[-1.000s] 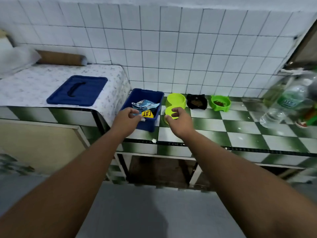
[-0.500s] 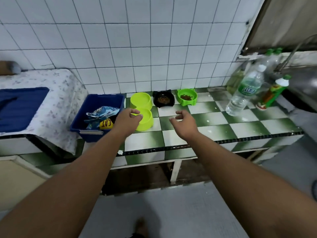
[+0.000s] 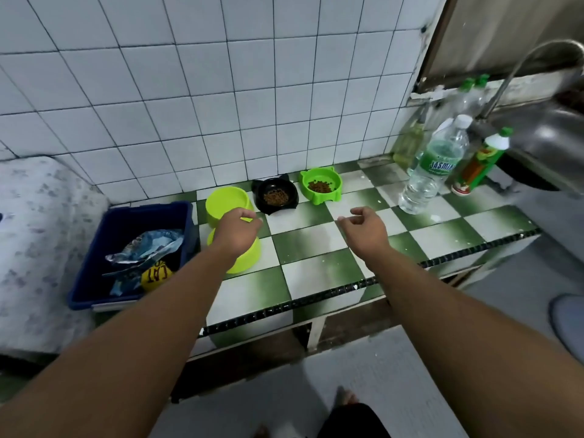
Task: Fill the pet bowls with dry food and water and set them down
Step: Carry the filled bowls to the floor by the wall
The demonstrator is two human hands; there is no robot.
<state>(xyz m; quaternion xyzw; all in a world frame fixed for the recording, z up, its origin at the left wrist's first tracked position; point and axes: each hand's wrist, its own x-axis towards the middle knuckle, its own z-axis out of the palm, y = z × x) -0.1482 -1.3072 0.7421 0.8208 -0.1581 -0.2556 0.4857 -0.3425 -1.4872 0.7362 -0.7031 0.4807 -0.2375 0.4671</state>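
Left hand [image 3: 235, 230] over front lime bowl [image 3: 244, 258], by blue bin [image 3: 148, 207]; fingers curled, grip on rim unclear. Right hand [image 3: 363, 226] loose, holds nothing, above counter [image 3: 319, 273]. Good next move: take water bottle [image 3: 433, 172] (cap on), keep bowl steady, pour slow.

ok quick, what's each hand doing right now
Left hand: fingers curled over the near lime bowl; whether they grip it cannot be told.
Right hand: open, fingers loosely curled, holding nothing.
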